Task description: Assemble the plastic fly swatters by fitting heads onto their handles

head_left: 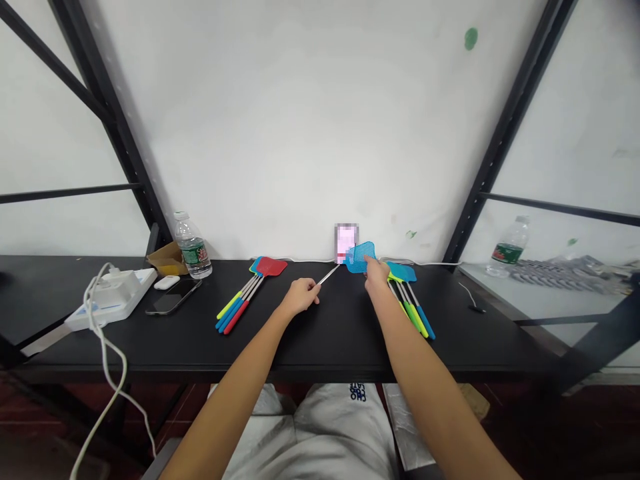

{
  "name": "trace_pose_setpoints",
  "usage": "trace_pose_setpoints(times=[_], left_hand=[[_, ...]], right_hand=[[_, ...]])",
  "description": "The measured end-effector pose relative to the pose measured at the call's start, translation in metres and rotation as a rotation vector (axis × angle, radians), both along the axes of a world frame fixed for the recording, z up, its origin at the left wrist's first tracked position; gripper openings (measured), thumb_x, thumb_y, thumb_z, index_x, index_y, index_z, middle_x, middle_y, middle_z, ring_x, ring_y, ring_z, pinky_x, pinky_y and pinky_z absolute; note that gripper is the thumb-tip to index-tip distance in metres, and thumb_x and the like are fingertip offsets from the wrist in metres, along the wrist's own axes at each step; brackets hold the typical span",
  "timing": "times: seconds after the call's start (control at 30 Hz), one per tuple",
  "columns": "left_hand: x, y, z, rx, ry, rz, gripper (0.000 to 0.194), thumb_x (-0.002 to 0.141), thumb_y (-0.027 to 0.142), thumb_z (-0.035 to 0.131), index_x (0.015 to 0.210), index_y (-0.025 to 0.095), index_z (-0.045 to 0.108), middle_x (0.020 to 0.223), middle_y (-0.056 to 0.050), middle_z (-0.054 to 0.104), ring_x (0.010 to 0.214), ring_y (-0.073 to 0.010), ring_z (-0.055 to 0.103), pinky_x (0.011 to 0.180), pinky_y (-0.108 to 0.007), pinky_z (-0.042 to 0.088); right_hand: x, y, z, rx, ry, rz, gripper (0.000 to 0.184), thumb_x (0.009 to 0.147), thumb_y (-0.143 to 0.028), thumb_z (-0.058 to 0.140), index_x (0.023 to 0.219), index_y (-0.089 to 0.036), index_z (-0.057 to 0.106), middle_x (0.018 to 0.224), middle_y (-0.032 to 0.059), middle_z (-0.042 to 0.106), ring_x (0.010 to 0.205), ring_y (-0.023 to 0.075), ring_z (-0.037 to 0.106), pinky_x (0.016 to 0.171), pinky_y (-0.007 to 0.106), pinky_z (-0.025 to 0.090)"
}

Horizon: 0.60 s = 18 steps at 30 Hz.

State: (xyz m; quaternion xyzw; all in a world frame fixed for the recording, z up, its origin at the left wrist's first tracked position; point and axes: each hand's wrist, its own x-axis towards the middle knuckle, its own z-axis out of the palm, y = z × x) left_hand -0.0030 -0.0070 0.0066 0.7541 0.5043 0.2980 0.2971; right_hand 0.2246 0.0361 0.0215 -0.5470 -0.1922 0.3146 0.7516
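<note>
A blue fly swatter (357, 259) is held between my two hands above the black tabletop. My left hand (301, 295) is closed around its handle end, and the thin metal rod shows beyond the fingers. At the other end, my right hand (376, 272) pinches the edge of the blue mesh head. To the left lies a fanned pile of fly swatters (271, 267) with a red head on top and yellow, blue and red grips. A second pile of fly swatters (403, 272), with green, yellow and blue grips, lies just right of my right hand, which partly hides it.
A lit phone (346, 240) stands against the wall, blurred out. On the left are a water bottle (194, 248), a dark phone (175, 297), a white case (167, 283), a cardboard box (167, 259) and a power strip (113, 300). Another bottle (508, 247) stands at far right.
</note>
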Motion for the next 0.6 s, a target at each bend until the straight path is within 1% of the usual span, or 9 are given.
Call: trace_pose_setpoints(times=[0.1, 0.17, 0.33, 0.4, 0.5, 0.6], left_hand=[[0.0004, -0.0006, -0.0007, 0.022, 0.029, -0.006, 0.029, 0.089, 0.039, 0.047, 0.075, 0.017, 0.059, 0.066, -0.001, 0.071, 0.039, -0.0082, 0.049, 0.043, -0.02, 0.04], [-0.0001, 0.0006, -0.0017, 0.034, 0.049, 0.003, 0.03, 0.089, 0.04, 0.047, 0.075, 0.018, 0.06, 0.066, -0.001, 0.07, 0.04, -0.0086, 0.05, 0.044, -0.02, 0.039], [-0.0019, 0.0027, -0.0024, 0.083, 0.088, 0.041, 0.031, 0.09, 0.04, 0.047, 0.073, 0.018, 0.06, 0.064, -0.002, 0.07, 0.047, -0.0101, 0.055, 0.051, -0.021, 0.04], [-0.002, 0.0028, -0.0024, 0.082, 0.097, 0.047, 0.03, 0.09, 0.039, 0.047, 0.073, 0.018, 0.061, 0.065, -0.002, 0.07, 0.048, -0.0106, 0.055, 0.052, -0.021, 0.04], [-0.0018, 0.0026, -0.0025, 0.077, 0.101, 0.046, 0.031, 0.09, 0.04, 0.046, 0.075, 0.018, 0.062, 0.066, -0.002, 0.07, 0.05, -0.011, 0.055, 0.052, -0.021, 0.039], [-0.0017, 0.002, -0.0018, 0.076, 0.11, 0.044, 0.032, 0.09, 0.041, 0.046, 0.075, 0.018, 0.062, 0.066, -0.002, 0.07, 0.05, -0.0109, 0.055, 0.052, -0.021, 0.039]], right_hand=[[0.0023, 0.0011, -0.0006, -0.056, 0.034, 0.021, 0.017, 0.066, -0.018, 0.072, 0.078, -0.015, 0.06, 0.063, 0.0006, 0.059, 0.055, 0.0137, 0.055, 0.04, 0.021, 0.041], [0.0032, 0.002, -0.0016, -0.065, 0.041, 0.046, 0.017, 0.067, -0.018, 0.073, 0.077, -0.015, 0.06, 0.064, 0.0009, 0.06, 0.054, 0.0133, 0.054, 0.039, 0.021, 0.04], [0.0034, 0.0025, -0.0039, -0.06, -0.087, 0.094, 0.016, 0.07, -0.022, 0.072, 0.079, -0.013, 0.062, 0.06, -0.0021, 0.055, 0.046, 0.0093, 0.044, 0.038, 0.021, 0.037], [0.0028, 0.0017, -0.0037, -0.061, -0.104, 0.097, 0.022, 0.069, -0.023, 0.073, 0.086, -0.012, 0.064, 0.06, -0.0029, 0.054, 0.045, 0.0089, 0.042, 0.039, 0.022, 0.037], [0.0021, 0.0002, -0.0026, -0.079, -0.106, 0.084, 0.033, 0.068, -0.024, 0.074, 0.098, -0.01, 0.066, 0.062, -0.0022, 0.056, 0.046, 0.0095, 0.043, 0.04, 0.022, 0.038], [0.0025, 0.0001, -0.003, -0.108, -0.142, 0.06, 0.034, 0.069, -0.024, 0.073, 0.099, -0.008, 0.067, 0.059, -0.0017, 0.056, 0.045, 0.0101, 0.042, 0.04, 0.023, 0.037]])
